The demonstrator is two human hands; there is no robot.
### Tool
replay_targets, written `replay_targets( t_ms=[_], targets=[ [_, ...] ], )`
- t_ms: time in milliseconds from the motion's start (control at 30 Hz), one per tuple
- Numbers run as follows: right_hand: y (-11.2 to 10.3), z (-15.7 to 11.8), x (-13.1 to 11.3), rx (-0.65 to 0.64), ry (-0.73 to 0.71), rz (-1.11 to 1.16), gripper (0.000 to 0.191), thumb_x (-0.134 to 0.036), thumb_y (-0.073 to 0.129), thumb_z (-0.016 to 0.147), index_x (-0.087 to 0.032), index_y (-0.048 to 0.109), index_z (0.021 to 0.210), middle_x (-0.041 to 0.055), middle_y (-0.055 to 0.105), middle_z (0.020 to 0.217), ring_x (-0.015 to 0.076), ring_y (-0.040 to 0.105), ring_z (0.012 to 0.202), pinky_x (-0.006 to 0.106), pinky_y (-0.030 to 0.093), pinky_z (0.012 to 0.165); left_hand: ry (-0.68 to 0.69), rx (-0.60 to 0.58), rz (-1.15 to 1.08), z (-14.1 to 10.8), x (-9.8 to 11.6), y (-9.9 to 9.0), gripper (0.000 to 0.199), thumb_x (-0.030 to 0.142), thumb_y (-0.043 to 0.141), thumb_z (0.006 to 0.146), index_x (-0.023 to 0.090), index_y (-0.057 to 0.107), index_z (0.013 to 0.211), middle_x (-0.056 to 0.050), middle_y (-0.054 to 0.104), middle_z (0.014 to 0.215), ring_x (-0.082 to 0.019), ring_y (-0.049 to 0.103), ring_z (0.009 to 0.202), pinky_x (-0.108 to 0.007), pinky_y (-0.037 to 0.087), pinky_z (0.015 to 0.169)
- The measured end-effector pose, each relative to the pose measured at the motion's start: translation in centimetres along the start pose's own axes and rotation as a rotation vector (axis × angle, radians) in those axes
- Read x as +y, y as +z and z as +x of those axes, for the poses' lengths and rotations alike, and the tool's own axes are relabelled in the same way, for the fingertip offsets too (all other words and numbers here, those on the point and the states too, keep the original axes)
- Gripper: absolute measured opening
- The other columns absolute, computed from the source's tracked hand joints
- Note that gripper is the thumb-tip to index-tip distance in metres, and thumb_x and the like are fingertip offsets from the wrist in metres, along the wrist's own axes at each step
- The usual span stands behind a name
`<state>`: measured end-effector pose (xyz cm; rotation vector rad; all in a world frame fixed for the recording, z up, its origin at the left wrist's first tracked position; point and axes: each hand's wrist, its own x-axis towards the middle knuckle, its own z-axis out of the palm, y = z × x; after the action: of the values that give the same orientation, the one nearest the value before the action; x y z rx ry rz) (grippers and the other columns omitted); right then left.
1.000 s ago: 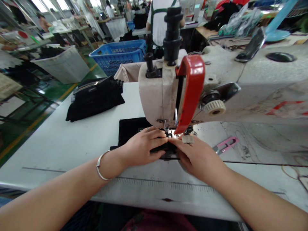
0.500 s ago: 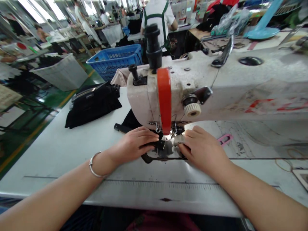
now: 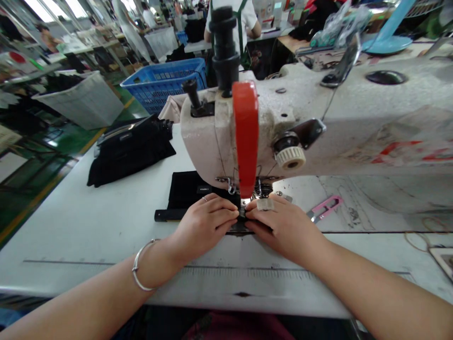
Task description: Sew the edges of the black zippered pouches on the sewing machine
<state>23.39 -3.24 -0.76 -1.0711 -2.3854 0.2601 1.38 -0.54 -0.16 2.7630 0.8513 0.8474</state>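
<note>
A black fabric piece [image 3: 184, 186] with a small label and a band along its near edge lies flat, its right end under the sewing machine head [image 3: 208, 127]. Over the band, my left hand [image 3: 205, 219] has its fingers pressed together, their tips just left of the needle area. Opposite it, my right hand [image 3: 283, 222] pinches the band's right end, fingertips close to the presser foot. A pale block-like piece [image 3: 265, 204] shows at my right fingers. The red guard [image 3: 246, 137] hangs in front of the needle, which I cannot make out.
Pink-handled thread snips [image 3: 327, 205] lie right of my right hand. Folded black garments [image 3: 132, 151] rest at the table's left. Behind stand a blue crate [image 3: 163, 78] and a white bin [image 3: 87, 101]. A person [image 3: 249, 21] sits beyond the machine.
My right hand has moved left to the fabric at the presser foot. The black fabric now lies spread out, its label showing. The whole view has shifted slightly.
</note>
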Motion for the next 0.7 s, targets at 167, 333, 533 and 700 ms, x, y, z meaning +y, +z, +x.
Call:
replay_targets(
  t_ms=[167,333,533,700],
  targets=[
    [0.36,-0.24,-0.19,-0.034,0.089,0.043,0.010,-0.017,0.057,0.092,-0.018,0.065,0.098,0.0045,0.068,0.102,0.0211,0.057,0.092,0.036,0.046,0.083,-0.010,-0.005,0.009,-0.05,0.34,0.40,0.007,0.017,0.060,0.092,0.018,0.066,0.094,-0.003,0.071,0.096,-0.015,0.066,0.087,-0.031,0.054,0.085],
    [0.41,-0.05,-0.31,-0.071,0.157,0.101,0.011,-0.016,0.054,0.093,-0.018,0.064,0.096,0.0050,0.067,0.101,0.0218,0.058,0.094,0.037,0.047,0.082,-0.024,-0.026,0.016,-0.01,0.36,0.28,0.011,0.015,0.056,0.093,0.016,0.064,0.101,-0.005,0.071,0.097,-0.017,0.066,0.091,-0.033,0.053,0.089],
    [0.36,-0.28,-0.69,0.070,0.091,0.061,0.015,-0.019,0.054,0.094,-0.017,0.069,0.091,0.0100,0.067,0.101,0.0239,0.060,0.094,0.038,0.051,0.079,-0.031,-0.045,-0.057,-0.12,0.11,0.21,0.013,0.014,0.056,0.093,0.018,0.067,0.099,-0.003,0.072,0.101,-0.016,0.067,0.093,-0.032,0.054,0.089],
    [0.54,-0.51,-0.64,0.084,0.074,0.024,0.014,-0.016,0.057,0.092,-0.018,0.071,0.089,0.0084,0.069,0.096,0.0223,0.063,0.089,0.037,0.053,0.077,-0.051,-0.042,-0.099,-0.25,-0.11,0.28,0.016,0.016,0.055,0.093,0.019,0.070,0.098,-0.004,0.073,0.100,-0.016,0.068,0.092,-0.034,0.056,0.087]
  ],
)
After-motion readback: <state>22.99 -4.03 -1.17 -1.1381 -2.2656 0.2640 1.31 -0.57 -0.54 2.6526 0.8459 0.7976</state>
